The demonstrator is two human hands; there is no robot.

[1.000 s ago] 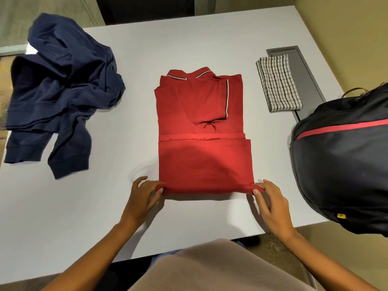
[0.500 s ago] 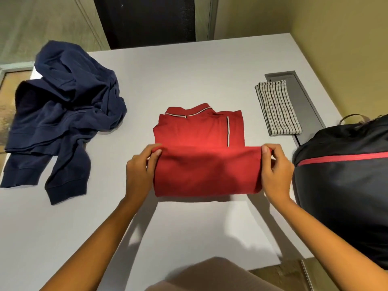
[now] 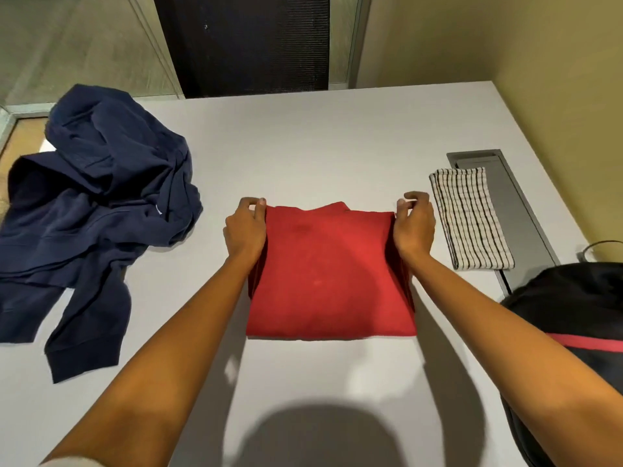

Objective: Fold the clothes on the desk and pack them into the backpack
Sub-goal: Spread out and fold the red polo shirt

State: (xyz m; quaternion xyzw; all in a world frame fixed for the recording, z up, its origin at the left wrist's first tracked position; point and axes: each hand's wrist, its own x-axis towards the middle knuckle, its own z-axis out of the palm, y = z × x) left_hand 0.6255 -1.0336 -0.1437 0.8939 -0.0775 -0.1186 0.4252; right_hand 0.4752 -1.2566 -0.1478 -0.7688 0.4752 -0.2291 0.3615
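A red fabric shirt lies folded into a compact rectangle at the centre of the pale grey tabletop, its near edge flat on the surface. The left hand pinches the far left corner of the folded shirt between thumb and fingers. The right hand pinches the far right corner in the same manner. Both forearms run along the sides of the shirt.

A crumpled navy blue hooded sweatshirt lies unfolded at the left of the tabletop, well apart from the shirt. A folded white cloth with dark checks lies just beside the right hand, partly over a grey recessed metal tray. A black backpack with a red stripe sits at the right edge, partly out of view; whether it is open cannot be told.
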